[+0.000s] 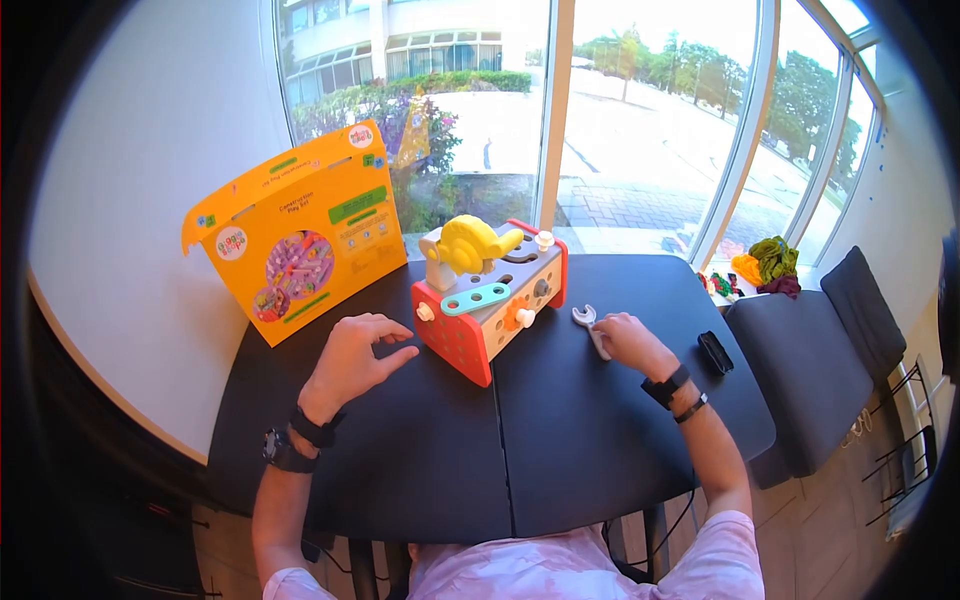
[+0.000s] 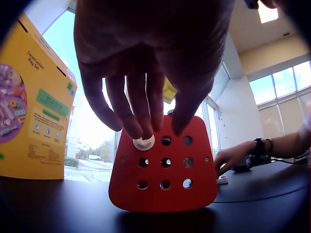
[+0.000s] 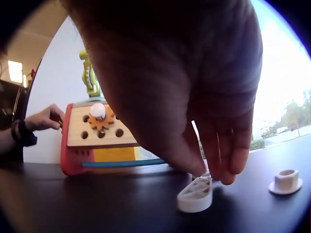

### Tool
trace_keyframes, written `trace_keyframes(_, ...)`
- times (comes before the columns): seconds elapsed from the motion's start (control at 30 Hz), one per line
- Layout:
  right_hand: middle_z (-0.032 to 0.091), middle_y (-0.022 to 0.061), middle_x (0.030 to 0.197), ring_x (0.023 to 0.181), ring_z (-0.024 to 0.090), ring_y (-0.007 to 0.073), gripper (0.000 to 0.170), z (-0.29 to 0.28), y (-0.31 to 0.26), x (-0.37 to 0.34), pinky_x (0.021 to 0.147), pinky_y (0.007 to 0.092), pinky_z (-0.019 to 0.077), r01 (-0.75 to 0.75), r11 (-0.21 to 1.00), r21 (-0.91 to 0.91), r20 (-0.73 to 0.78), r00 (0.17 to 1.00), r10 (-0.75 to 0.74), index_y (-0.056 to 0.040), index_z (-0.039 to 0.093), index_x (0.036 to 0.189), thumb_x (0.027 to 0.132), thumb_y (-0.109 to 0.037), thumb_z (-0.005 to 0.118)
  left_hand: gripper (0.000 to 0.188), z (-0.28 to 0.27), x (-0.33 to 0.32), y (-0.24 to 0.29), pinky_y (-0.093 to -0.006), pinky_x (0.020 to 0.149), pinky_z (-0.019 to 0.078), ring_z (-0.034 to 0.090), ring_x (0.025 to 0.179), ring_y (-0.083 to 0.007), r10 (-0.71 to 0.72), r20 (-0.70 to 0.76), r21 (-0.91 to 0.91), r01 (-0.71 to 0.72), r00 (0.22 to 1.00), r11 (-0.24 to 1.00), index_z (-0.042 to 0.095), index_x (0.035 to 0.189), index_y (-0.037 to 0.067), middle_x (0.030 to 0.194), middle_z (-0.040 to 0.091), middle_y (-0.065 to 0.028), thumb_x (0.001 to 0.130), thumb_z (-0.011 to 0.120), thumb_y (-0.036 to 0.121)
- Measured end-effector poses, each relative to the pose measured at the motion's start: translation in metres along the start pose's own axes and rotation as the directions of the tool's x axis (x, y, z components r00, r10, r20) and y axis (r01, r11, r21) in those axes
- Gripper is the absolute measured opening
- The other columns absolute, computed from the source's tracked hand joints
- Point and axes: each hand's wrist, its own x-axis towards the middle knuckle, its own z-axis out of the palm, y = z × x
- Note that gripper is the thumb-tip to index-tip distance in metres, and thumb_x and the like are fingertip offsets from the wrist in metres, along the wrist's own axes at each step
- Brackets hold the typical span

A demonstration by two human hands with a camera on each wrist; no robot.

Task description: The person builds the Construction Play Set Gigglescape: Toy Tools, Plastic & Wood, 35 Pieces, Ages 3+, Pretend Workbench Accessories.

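Note:
A toy workbench [image 1: 520, 290] with red end panels stands on the black table. My left hand [image 1: 350, 360] is beside its near red panel [image 2: 165, 199], fingers loosely bent and holding nothing. In the left wrist view, those fingertips overlap a white bolt head [image 2: 144, 142] in the panel. To the right of the workbench, my right hand [image 1: 632, 342] pinches a white toy wrench [image 3: 195, 198] between thumb and fingers, low over the table. The workbench carries a yellow toy saw piece [image 1: 468, 245], a teal strip with holes [image 1: 475, 299] and an orange gear [image 3: 101, 119].
A yellow construction play set box [image 1: 300, 240] stands at the back left. Beyond my right hand lies a small black case [image 1: 715, 353]. The right wrist view shows a white flanged piece [image 3: 285, 182] on the table. A dark chair [image 1: 815, 350] stands at the right.

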Motion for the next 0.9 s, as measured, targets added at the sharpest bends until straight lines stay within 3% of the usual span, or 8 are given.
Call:
trace_keyframes(0.03, 0.081, 0.019, 0.107, 0.108, 0.075, 0.0437, 0.026, -0.007, -0.013, -0.001, 0.098, 0.052, 0.0607, 0.004, 1.0, 0.017, 0.039, 0.999, -0.004, -0.0038, 0.082, 0.119, 0.099, -0.004, 0.065, 0.029, 0.001, 0.001, -0.001, -0.0331, 0.078, 0.0591, 0.077, 0.086, -0.0232, 0.003, 0.004, -0.004, -0.003, 1.0, 1.0, 0.087, 0.11, 0.006, 0.096, 0.082, -0.0105, 0.087, 0.096, 0.02)
trace_keyframes(0.07, 0.082, 0.0173, 0.109, 0.109, 0.076, 0.0417, 0.03, -0.025, -0.038, -0.002, 0.101, 0.0506, 0.0605, -0.051, 0.985, 0.166, 0.07, 0.997, 0.04, -0.0049, 0.083, 0.118, 0.095, 0.002, 0.065, 0.029, 0.001, 0.001, -0.001, -0.0331, 0.078, 0.0589, 0.077, 0.086, -0.0232, 0.007, 0.008, -0.007, -0.006, 1.0, 1.0, 0.087, 0.11, 0.006, 0.096, 0.082, -0.0105, 0.087, 0.096, 0.021)
trace_keyframes(0.17, 0.083, 0.0152, 0.113, 0.111, 0.076, 0.0389, 0.033, -0.023, -0.045, -0.005, 0.103, 0.0485, 0.06, 0.187, 0.982, 0.006, -0.172, 0.968, -0.183, -0.0063, 0.084, 0.118, 0.092, 0.006, 0.067, 0.028, 0.003, 0.001, 0.0, -0.0334, 0.078, 0.0585, 0.076, 0.086, -0.0231, 0.019, 0.007, -0.003, -0.019, 1.0, 1.0, 0.087, 0.11, 0.006, 0.096, 0.082, -0.0103, 0.088, 0.095, 0.02)
trace_keyframes(0.27, 0.083, 0.0132, 0.117, 0.113, 0.076, 0.0364, 0.03, -0.01, -0.039, 0.001, 0.103, 0.0466, 0.0595, 0.313, 0.945, 0.094, -0.161, 0.942, -0.295, -0.0069, 0.085, 0.115, 0.091, 0.006, 0.073, 0.028, 0.002, 0.0, 0.004, -0.0338, 0.078, 0.0584, 0.076, 0.086, -0.0231, 0.012, 0.021, -0.012, -0.012, 1.0, 1.0, 0.087, 0.111, 0.006, 0.096, 0.082, -0.0103, 0.088, 0.095, 0.021)
trace_keyframes(0.37, 0.083, 0.0153, 0.11, 0.106, 0.077, 0.037, 0.019, -0.006, -0.038, 0.015, 0.097, 0.0467, 0.0613, 0.212, 0.971, 0.113, 0.021, 0.976, -0.215, -0.0057, 0.085, 0.112, 0.093, -0.005, 0.08, 0.028, 0.002, -0.003, 0.001, -0.0342, 0.078, 0.0585, 0.076, 0.086, -0.0233, 0.025, 0.009, -0.015, -0.025, 1.0, 1.0, 0.087, 0.11, 0.007, 0.096, 0.082, -0.0102, 0.089, 0.095, 0.022)
trace_keyframes(0.47, 0.083, 0.0178, 0.1, 0.097, 0.079, 0.0384, 0.017, -0.01, -0.048, 0.021, 0.09, 0.0473, 0.0627, 0.07, 0.991, 0.118, 0.09, 0.993, -0.081, -0.0052, 0.085, 0.107, 0.094, -0.016, 0.085, 0.027, -0.001, -0.004, 0.0, -0.0343, 0.078, 0.0587, 0.076, 0.086, -0.0235, 0.006, 0.018, 0.014, -0.006, 1.0, 1.0, 0.087, 0.11, 0.007, 0.095, 0.081, -0.0101, 0.089, 0.095, 0.023)
trace_keyframes(0.57, 0.081, 0.0199, 0.093, 0.09, 0.079, 0.0398, 0.018, 0.003, -0.049, 0.031, 0.085, 0.0477, 0.0631, 0.105, 0.984, 0.146, 0.012, 0.994, -0.108, -0.005, 0.085, 0.103, 0.094, -0.021, 0.085, 0.027, -0.001, -0.003, 0.0, -0.0344, 0.078, 0.0587, 0.076, 0.086, -0.0235, -0.004, 0.012, 0.009, 0.004, 1.0, 1.0, 0.087, 0.109, 0.007, 0.095, 0.081, -0.0099, 0.089, 0.095, 0.024)
trace_keyframes(0.9, 0.081, 0.0185, 0.094, 0.094, 0.078, 0.0401, 0.016, 0.02, -0.06, 0.053, 0.085, 0.0495, 0.0625, 0.16, 0.97, 0.183, -0.048, 0.987, -0.153, -0.0046, 0.084, 0.1, 0.094, -0.02, 0.085, 0.027, -0.002, -0.003, 0.002, -0.0343, 0.078, 0.0587, 0.076, 0.086, -0.0235, -0.012, 0.029, 0.019, 0.012, 0.999, 1.0, 0.087, 0.109, 0.007, 0.095, 0.081, -0.0097, 0.089, 0.095, 0.024)
